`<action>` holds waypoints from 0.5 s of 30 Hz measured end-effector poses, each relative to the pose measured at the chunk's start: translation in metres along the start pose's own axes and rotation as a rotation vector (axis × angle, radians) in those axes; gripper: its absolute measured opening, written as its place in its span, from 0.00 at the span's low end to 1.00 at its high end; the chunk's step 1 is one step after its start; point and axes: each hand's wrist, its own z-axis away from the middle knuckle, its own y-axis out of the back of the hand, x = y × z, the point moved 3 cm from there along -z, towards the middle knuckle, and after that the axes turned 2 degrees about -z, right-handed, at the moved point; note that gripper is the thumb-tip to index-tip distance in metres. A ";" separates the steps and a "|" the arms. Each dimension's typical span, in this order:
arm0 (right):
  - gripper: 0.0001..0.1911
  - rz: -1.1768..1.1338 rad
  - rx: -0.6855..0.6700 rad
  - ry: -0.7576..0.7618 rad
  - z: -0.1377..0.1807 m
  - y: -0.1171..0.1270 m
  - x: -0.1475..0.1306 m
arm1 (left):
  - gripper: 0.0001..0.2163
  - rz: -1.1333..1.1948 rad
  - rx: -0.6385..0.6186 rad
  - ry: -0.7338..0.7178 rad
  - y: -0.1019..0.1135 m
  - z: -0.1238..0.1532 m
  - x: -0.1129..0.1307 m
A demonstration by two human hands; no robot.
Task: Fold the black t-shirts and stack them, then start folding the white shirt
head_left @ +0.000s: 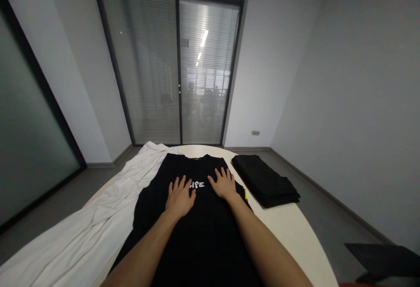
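A black sleeveless shirt with white lettering on its chest lies spread out, neckline at the far end. Flat on its left chest rests my left hand, fingers spread, partly covering the lettering. My right hand presses on the right chest just past the lettering, its fingers also apart. Neither hand grips the cloth. Beside my right hand, a small yellow strip shows at the shirt's right edge. The lower part of the shirt runs out of view between my forearms.
White crumpled cloth drapes over the left side of the pale rounded table. A stack of folded black cloth lies at the right. A dark flat object stands off the table at lower right. Glass doors are beyond.
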 end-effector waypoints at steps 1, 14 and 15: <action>0.42 0.003 -0.021 -0.002 -0.001 -0.001 0.001 | 0.25 0.001 0.001 0.000 0.000 0.000 0.000; 0.41 -0.011 -0.013 0.150 0.000 -0.003 -0.003 | 0.25 -0.009 0.005 -0.002 -0.002 0.000 -0.002; 0.41 -0.018 -0.032 0.160 0.000 -0.004 -0.002 | 0.25 -0.006 0.003 -0.003 -0.002 0.000 -0.002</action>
